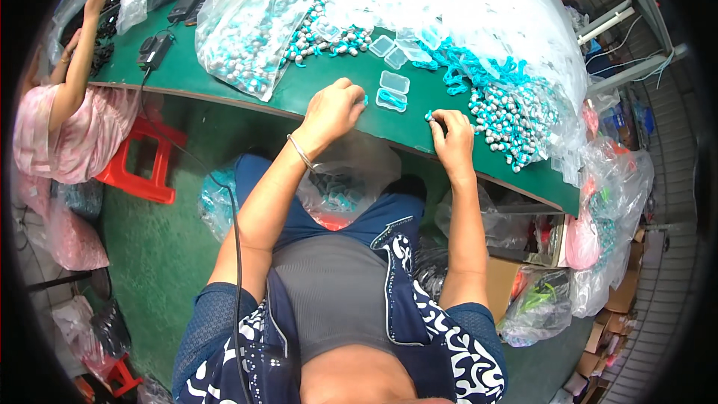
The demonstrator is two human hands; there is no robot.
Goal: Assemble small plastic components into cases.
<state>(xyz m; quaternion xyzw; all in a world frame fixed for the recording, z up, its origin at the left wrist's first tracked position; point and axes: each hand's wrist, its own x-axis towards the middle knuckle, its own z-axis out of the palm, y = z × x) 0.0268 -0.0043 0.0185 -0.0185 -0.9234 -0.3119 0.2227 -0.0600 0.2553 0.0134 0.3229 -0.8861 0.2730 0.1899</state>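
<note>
My left hand point(333, 111) is above the table edge, its fingers pinched on a small teal piece that peeks out at the fingertips. To its right, my right hand point(453, 138) pinches another small teal-and-grey piece point(428, 116) between thumb and fingers. Between the hands lies an open clear plastic case point(392, 99) with a teal cord in its lower half. Right of my right hand spreads a heap of small grey-and-teal pieces point(505, 123), with teal cords point(467, 67) behind it. More open clear cases point(393, 52) lie farther back.
Clear bags point(247, 49) of the same pieces cover the left of the green table point(179, 78). A black device point(153, 50) trails a cable. A co-worker's arm point(78, 52) reaches in at far left, beside a red stool point(142, 164). A bag of clear cases point(344, 176) sits below the edge.
</note>
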